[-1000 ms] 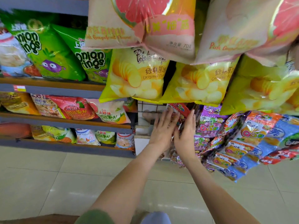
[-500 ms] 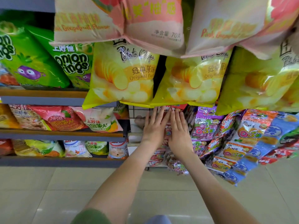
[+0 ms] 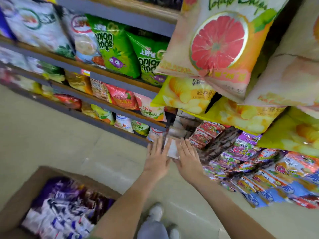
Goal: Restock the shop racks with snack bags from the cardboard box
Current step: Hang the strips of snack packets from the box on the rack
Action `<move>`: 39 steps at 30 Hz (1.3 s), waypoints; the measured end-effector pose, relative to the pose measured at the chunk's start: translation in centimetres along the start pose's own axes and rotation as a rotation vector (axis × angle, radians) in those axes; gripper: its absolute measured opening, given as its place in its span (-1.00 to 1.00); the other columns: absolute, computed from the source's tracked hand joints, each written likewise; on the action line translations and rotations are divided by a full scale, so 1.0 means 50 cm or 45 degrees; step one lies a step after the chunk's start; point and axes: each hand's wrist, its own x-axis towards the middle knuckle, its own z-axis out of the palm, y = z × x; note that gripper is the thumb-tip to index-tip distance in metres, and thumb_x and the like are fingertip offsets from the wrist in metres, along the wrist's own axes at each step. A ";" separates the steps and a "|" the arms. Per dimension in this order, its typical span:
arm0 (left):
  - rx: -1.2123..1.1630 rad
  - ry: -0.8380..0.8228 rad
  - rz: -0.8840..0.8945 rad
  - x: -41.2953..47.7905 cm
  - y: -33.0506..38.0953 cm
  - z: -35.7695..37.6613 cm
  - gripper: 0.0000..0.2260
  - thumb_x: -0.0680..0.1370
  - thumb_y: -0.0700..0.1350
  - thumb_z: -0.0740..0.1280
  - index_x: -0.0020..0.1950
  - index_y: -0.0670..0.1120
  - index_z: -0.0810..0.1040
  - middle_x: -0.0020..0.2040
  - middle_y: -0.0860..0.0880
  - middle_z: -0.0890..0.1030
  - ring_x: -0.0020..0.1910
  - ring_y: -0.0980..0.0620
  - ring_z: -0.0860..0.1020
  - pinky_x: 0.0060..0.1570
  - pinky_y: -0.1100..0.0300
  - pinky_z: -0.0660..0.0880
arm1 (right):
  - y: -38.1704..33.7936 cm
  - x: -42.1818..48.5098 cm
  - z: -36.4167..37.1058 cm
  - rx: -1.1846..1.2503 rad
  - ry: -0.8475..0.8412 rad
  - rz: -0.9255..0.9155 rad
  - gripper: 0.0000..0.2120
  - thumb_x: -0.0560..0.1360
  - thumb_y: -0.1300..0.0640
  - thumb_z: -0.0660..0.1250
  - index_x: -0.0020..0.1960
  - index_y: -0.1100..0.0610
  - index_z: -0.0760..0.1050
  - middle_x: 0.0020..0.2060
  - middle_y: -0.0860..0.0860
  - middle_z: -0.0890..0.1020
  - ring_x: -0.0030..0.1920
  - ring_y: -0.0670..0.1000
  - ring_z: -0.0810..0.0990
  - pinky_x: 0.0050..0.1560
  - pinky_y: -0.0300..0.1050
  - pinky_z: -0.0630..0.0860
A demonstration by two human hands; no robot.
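My left hand (image 3: 158, 158) and my right hand (image 3: 189, 158) hover side by side, fingers spread, in front of the low end of the rack, holding nothing. Between them shows a white panel (image 3: 171, 149) at the rack's base. Just right of my right hand hang red snack packs (image 3: 206, 133) and purple and orange candy bags (image 3: 245, 149). The cardboard box (image 3: 22, 192) stands open on the floor at lower left, filled with purple and white snack bags (image 3: 63, 209). The frame is blurred by motion.
Grey shelves (image 3: 110, 104) on the left carry green onion ring bags (image 3: 114, 47) and other snacks. Large yellow chip bags (image 3: 186, 95) and pink grapefruit bags (image 3: 217, 44) hang overhead on the right. Beige tiled floor (image 3: 60, 138) lies below; my shoes (image 3: 156, 213) show at the bottom.
My hands have dropped away from the hanging packs and drawn back, both empty. The view has swung left and down, and the cardboard box has come into sight.
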 end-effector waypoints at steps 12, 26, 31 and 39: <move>-0.162 0.103 -0.891 -0.333 -0.253 0.047 -0.34 0.60 0.16 0.07 0.55 0.01 -0.23 0.56 -0.14 -0.15 0.54 -0.10 -0.10 0.46 -0.08 -0.12 | -0.352 0.010 0.090 -0.039 -0.430 -0.699 -0.35 0.60 0.05 0.14 0.56 0.13 -0.11 0.55 0.05 -0.07 0.54 0.04 -0.12 0.49 -0.04 -0.12; -0.584 -0.196 -1.326 -0.579 -0.509 0.300 -0.30 0.61 0.12 0.13 0.55 -0.08 -0.21 0.56 -0.19 -0.05 0.53 -0.13 0.02 0.45 -0.01 0.07 | -0.610 0.017 0.450 -0.094 -1.151 -0.892 -0.30 0.53 0.32 0.14 0.56 0.13 -0.13 0.54 0.08 -0.02 0.53 0.05 0.03 0.46 -0.15 0.03; -0.926 -0.236 -1.297 -0.548 -0.515 0.379 -0.35 0.61 0.04 0.20 0.56 -0.18 -0.04 0.51 -0.19 0.15 0.46 -0.15 0.21 0.37 0.09 0.17 | -0.564 0.051 0.554 -0.323 -1.190 -0.890 -0.31 0.52 0.35 0.15 0.55 0.11 -0.07 0.54 0.11 0.02 0.51 0.10 0.08 0.47 -0.13 0.06; -0.988 -0.354 -1.293 -0.498 -0.499 0.467 -0.25 0.52 0.15 0.28 0.55 -0.12 0.00 0.54 -0.14 0.10 0.49 -0.11 0.14 0.42 0.07 0.12 | -0.550 0.039 0.646 -0.541 -1.231 -1.036 -0.26 0.50 0.27 0.21 0.55 0.07 -0.11 0.54 0.00 -0.04 0.53 0.03 -0.06 0.48 0.04 0.01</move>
